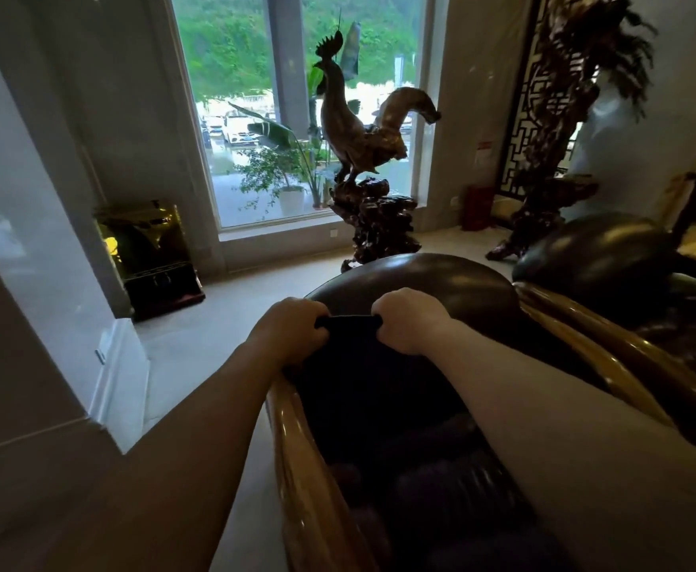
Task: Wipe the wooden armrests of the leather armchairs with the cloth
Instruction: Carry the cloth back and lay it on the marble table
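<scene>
Hands hold the dark cloth [348,365] stretched over the chair. The left hand [292,328] grips one top corner and the right hand [410,322] grips the other. The shiny wooden armrest [296,468] runs just below the left arm. To wipe well, I think, bunch the cloth, press flat on the wood, and slide along its whole curve.

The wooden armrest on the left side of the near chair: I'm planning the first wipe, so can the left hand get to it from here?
Probably yes. The left hand grips the cloth directly above the wooden armrest, with nothing between them.
</scene>
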